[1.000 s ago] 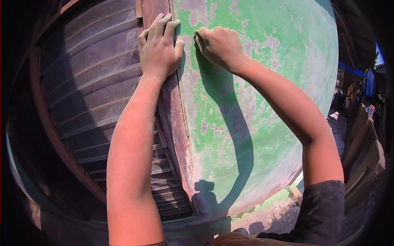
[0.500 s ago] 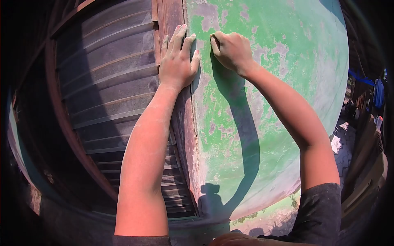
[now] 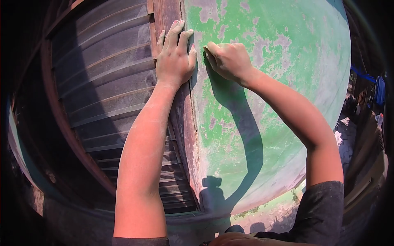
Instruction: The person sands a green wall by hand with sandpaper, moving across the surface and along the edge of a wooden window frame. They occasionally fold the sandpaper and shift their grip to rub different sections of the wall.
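Note:
My left hand [image 3: 175,61] lies flat with its fingers spread on the wooden window frame [image 3: 168,14], close to the wall's edge. Pale dust coats its fingers. My right hand [image 3: 228,60] is closed in a pinch against the green wall [image 3: 266,110], just right of the frame. A small edge of something shows at its fingertips, too little to name. Around it the green paint is patchy, with grey bare areas [image 3: 262,51] showing through.
Louvred window slats [image 3: 111,61] fill the left side behind my left arm. Shadows of my arm and head fall on the wall. A blue cloth [image 3: 380,90] hangs at the far right, above stacked boards [image 3: 365,180]. Paved ground shows below the wall.
My right hand has moved down and slightly left along the wall, nearer the frame. My left hand stays on the frame; the view has shifted a little.

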